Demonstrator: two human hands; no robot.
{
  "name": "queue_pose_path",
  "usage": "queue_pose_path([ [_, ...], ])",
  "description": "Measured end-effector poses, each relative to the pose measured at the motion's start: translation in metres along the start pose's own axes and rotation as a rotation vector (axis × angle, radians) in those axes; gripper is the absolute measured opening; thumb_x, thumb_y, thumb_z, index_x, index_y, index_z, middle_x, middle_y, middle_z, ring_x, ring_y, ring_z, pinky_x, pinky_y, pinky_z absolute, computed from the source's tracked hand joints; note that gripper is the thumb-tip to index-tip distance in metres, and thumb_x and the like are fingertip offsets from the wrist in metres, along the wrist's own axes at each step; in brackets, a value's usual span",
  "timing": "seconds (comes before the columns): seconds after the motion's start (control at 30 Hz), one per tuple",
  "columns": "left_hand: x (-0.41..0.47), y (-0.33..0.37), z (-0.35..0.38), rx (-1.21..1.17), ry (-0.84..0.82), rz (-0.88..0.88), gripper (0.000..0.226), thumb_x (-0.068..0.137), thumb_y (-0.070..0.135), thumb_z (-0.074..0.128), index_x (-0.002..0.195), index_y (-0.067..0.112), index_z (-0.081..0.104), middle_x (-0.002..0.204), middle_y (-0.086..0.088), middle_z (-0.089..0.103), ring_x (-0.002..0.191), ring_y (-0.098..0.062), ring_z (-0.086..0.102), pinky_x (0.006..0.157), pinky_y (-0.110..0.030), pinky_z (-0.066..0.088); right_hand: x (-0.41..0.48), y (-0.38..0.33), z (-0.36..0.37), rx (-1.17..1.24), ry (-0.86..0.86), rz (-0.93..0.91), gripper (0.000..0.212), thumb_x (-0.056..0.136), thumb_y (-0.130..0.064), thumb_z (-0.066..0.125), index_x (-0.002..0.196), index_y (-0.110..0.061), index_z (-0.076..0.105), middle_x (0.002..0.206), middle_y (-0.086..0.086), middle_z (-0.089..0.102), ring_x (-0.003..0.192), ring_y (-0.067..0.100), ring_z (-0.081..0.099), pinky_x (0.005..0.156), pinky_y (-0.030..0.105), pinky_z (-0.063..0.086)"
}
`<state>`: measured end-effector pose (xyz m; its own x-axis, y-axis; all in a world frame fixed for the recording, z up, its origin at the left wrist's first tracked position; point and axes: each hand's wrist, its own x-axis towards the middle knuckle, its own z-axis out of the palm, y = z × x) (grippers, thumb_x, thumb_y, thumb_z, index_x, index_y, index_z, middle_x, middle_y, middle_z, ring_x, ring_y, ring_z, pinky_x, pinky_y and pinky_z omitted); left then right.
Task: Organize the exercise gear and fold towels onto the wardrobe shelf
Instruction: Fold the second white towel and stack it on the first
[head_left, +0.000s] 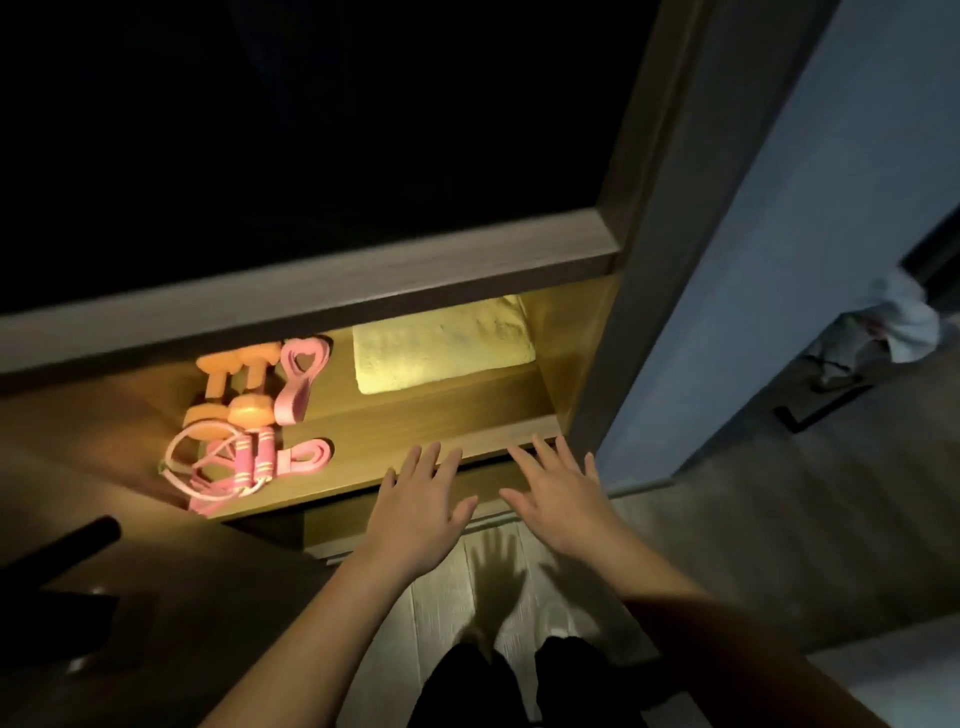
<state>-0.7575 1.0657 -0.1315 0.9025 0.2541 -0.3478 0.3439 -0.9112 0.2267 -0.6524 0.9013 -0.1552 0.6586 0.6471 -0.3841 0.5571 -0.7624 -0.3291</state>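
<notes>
A lit wooden wardrobe shelf (415, 426) holds a folded pale yellow towel (441, 345) at the back right. On its left lie two orange dumbbells (234, 389), a pink resistance band (298, 379), a pink jump rope (223, 467) with coiled cord, and another folded pink band (306, 454). My left hand (421, 499) and my right hand (558, 488) hover flat with fingers spread over the shelf's front edge, holding nothing.
An upper shelf board (311, 291) overhangs, dark above it. The wardrobe's side panel (649, 260) and a pale door (805, 260) stand at the right. A dark object (57, 545) lies at the lower left. Light wood floor (467, 582) shows below my hands.
</notes>
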Motion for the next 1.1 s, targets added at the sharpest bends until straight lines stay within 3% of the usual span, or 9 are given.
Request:
queue_pose_path([
  [0.23,0.011,0.053,-0.019,0.064,-0.103,0.194,0.065,0.099,0.053,0.031,0.155,0.026,0.011,0.163,-0.003,0.007,0.15,-0.022,0.002,0.119,-0.045,0.01,-0.05,0.042,-0.018,0.12,0.069,0.245,0.066,0.095,-0.064,0.027,0.153,-0.037,0.01,0.163,0.001,0.006,0.15,0.027,0.0,0.117,0.054,0.002],
  [0.53,0.084,0.183,0.007,0.143,-0.215,0.434,0.062,0.098,0.051,0.036,0.152,0.024,0.021,0.16,-0.003,0.02,0.148,-0.023,0.013,0.119,-0.042,0.018,-0.089,0.179,-0.041,0.22,0.104,0.556,0.063,0.099,-0.054,0.031,0.154,-0.029,0.014,0.163,0.001,0.01,0.149,0.024,0.007,0.118,0.052,0.009],
  [0.67,0.124,0.277,0.019,0.169,-0.267,0.532,0.059,0.097,0.047,0.041,0.149,0.021,0.026,0.153,-0.005,0.03,0.142,-0.022,0.023,0.113,-0.038,0.025,-0.112,0.26,-0.06,0.206,0.088,0.551,0.063,0.1,-0.053,0.03,0.155,-0.025,0.013,0.163,0.004,0.011,0.149,0.028,0.006,0.118,0.055,0.012],
  [0.87,0.17,0.403,0.024,0.134,-0.286,0.582,0.061,0.098,0.044,0.041,0.152,0.021,0.023,0.16,-0.005,0.02,0.146,-0.022,0.017,0.117,-0.041,0.021,-0.132,0.374,-0.103,0.15,0.063,0.535,0.064,0.097,-0.058,0.031,0.154,-0.032,0.015,0.163,0.003,0.008,0.149,0.032,0.002,0.118,0.058,0.008],
  [1.1,0.233,0.492,0.023,0.102,-0.323,0.565,0.062,0.1,0.041,0.041,0.154,0.021,0.018,0.162,-0.006,0.012,0.148,-0.024,0.012,0.118,-0.042,0.021,-0.123,0.476,-0.152,0.09,0.028,0.541,0.063,0.1,-0.053,0.03,0.155,-0.029,0.008,0.163,0.008,0.001,0.149,0.033,-0.003,0.118,0.058,0.007],
])
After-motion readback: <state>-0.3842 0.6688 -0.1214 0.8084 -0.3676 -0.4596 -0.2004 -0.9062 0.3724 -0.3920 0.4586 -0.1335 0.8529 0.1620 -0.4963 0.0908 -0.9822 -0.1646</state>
